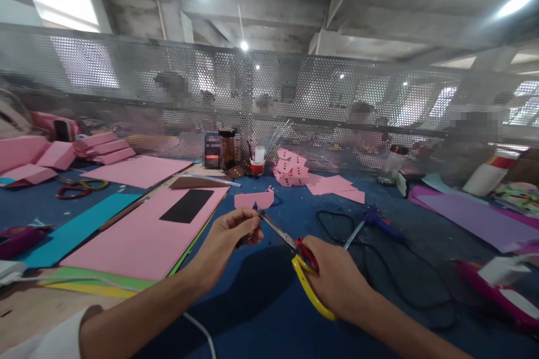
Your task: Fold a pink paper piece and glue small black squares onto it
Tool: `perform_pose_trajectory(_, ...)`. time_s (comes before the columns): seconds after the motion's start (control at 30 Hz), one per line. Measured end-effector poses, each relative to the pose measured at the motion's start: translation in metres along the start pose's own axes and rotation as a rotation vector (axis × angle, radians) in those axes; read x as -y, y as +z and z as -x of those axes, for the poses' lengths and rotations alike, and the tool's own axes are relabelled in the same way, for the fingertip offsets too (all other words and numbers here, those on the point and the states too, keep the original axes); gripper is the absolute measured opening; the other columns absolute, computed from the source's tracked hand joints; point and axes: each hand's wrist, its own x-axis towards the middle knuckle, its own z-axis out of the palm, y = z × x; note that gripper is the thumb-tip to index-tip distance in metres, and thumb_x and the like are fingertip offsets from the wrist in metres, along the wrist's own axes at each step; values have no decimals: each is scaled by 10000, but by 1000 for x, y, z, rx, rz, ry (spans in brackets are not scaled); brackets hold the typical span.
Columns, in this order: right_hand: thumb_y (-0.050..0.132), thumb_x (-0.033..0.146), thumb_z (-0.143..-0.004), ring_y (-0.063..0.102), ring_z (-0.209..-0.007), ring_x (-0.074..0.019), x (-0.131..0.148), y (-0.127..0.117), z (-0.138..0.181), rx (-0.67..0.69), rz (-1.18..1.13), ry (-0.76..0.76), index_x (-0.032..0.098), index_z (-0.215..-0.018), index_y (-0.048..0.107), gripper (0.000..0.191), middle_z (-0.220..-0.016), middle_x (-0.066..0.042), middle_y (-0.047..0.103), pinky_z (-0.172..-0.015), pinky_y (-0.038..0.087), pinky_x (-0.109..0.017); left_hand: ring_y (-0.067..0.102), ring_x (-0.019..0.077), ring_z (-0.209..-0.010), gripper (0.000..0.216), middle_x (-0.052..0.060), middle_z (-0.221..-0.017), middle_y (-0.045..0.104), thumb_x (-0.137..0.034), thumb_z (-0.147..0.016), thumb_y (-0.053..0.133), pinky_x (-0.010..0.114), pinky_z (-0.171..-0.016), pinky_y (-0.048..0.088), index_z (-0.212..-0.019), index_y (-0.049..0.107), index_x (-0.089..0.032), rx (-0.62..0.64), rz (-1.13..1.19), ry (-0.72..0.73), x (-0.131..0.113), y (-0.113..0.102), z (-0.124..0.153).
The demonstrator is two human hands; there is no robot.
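My right hand (337,283) grips a pair of scissors (295,252) with yellow and red handles, blades pointing up and left. My left hand (229,238) is pinched closed just at the blade tips, holding something small and dark that I cannot make out. Both hands hover over the blue table cover (261,297). A small pink paper cut-out (254,199) lies on the table just beyond the blade tips. A large pink sheet (143,238) with a black rectangle (187,205) on it lies to the left of my left hand.
Coloured sheets are stacked under the pink one at left. A glue gun (374,217) with a black cable lies right of my hands. Pink punched pieces (290,171), jars and a cup stand at the back before a perforated metal screen; people sit behind it. Purple paper (475,216) lies right.
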Motion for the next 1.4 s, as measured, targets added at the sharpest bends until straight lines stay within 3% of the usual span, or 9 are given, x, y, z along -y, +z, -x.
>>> perform_pose_trajectory(0.4,516,325,-853,516,-622,-123,0,0,0,33,7,5,203,-763,486,154,-724,17,593,-549,181,-266,567,144,-647,159,15,-680,622,-323,-761,661,250,-632,418,-777,628,-168,-1,-23,-1,-2,1,1)
perform_pose_trajectory(1.4,520,325,-837,459,-552,-113,-2,1,2,-14,41,-4,206,-721,466,175,-662,31,563,-532,128,-276,559,126,-666,131,6,-695,628,-298,-821,609,242,-654,413,-805,615,-168,36,-67,3,1,-1,0)
